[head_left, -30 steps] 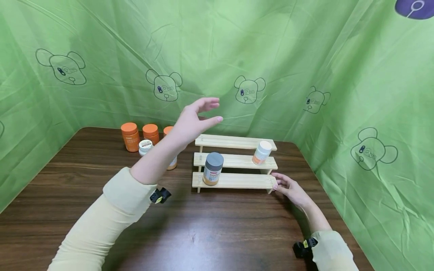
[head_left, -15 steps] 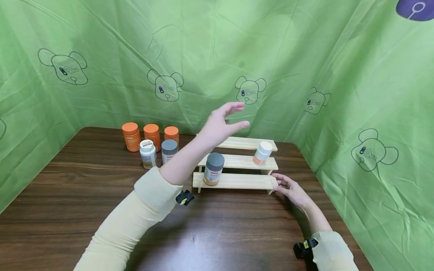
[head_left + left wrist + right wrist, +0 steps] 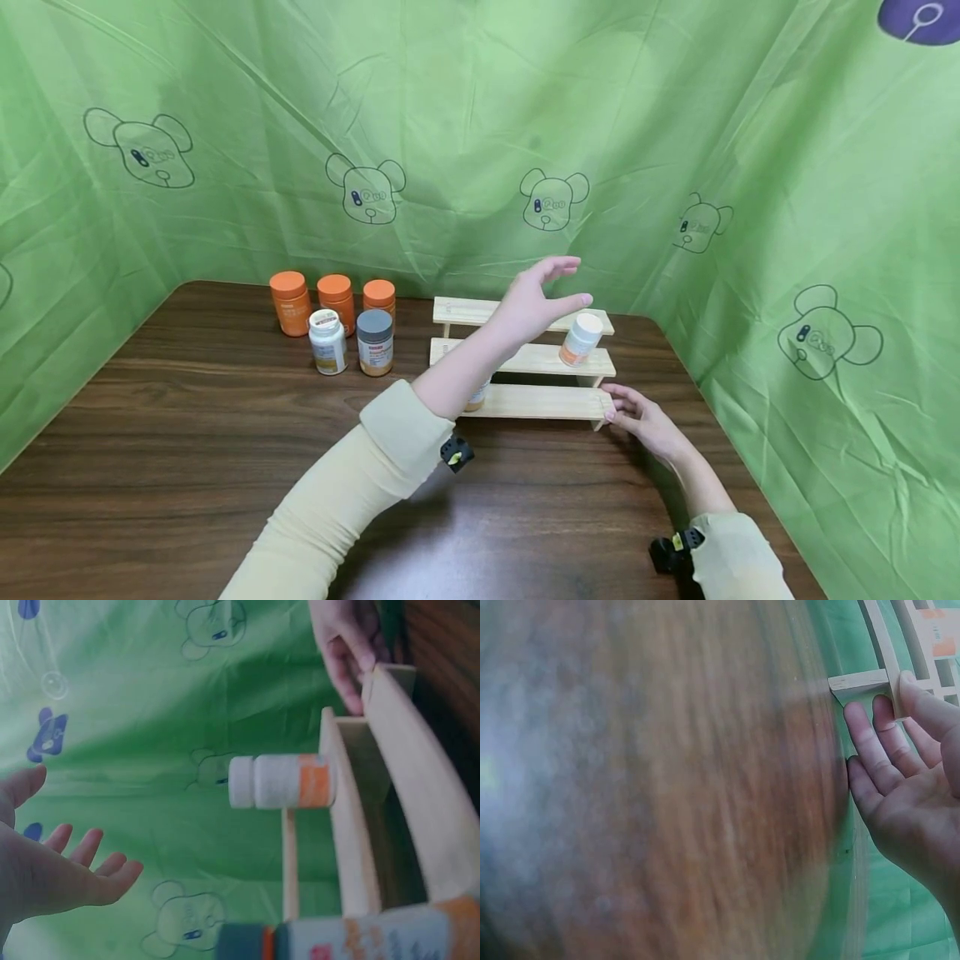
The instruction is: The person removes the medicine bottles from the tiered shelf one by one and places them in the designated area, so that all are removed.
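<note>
My left hand [image 3: 531, 307] hovers over the three-step wooden rack [image 3: 543, 402], fingers and thumb spread apart with nothing between them. Just right of its thumb, a small white bottle [image 3: 582, 342] with an orange band stands on the middle step. The left wrist view shows this bottle [image 3: 281, 781] apart from the hand. On the bottom step, a grey-capped jar [image 3: 476, 398] is mostly hidden behind my left forearm. My right hand [image 3: 648, 425] holds the right end of the bottom step, thumb above and fingers below the board in the right wrist view.
On the table's left stand several orange bottles [image 3: 289, 304] at the back. In front of them are a white bottle [image 3: 327, 343] and another grey-capped jar [image 3: 375, 343]. Green cloth [image 3: 465, 125] surrounds the dark wooden table [image 3: 187, 450] at the back and sides.
My left hand has moved right and then downward, from left of the rack to close by the white bottle. The right hand has stayed at the rack's end.
</note>
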### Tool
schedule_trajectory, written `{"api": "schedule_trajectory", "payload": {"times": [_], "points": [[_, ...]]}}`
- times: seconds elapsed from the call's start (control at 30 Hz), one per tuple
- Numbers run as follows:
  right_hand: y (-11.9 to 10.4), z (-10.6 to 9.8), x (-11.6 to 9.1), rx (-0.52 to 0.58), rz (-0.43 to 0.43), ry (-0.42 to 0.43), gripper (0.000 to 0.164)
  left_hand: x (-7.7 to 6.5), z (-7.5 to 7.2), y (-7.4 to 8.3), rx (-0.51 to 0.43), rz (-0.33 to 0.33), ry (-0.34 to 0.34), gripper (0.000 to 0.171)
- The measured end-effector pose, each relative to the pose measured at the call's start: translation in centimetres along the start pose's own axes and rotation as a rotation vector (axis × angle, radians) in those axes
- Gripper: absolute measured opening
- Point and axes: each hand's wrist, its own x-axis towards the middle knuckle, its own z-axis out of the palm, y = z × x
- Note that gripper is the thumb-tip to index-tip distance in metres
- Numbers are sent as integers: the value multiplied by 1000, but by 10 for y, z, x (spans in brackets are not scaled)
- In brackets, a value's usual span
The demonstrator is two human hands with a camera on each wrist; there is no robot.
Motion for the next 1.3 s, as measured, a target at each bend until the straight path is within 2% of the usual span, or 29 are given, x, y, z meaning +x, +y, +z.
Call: {"api": "schedule_trajectory", "payload": {"times": [0.2,0.33,0.6,0.8,1.0,1.3], "points": [[-1,1,-1,8,-15,0,55,5,21,-15,-51,-23,36,61],[-1,1,-1,19,-17,-3,55,10,33,-28,-76,-15,66,63],[1,-2,-1,16,-11,-10,53,14,49,-50,-16,2,148,65],[1,-2,-1,21,-23,-16,51,17,61,-69,-7,21,189,65],[1,-1,-2,34,-27,-25,51,19,69,-82,9,27,209,63],[5,-2,-1,24,-22,-18,50,22,73,-96,32,23,187,56]]}}
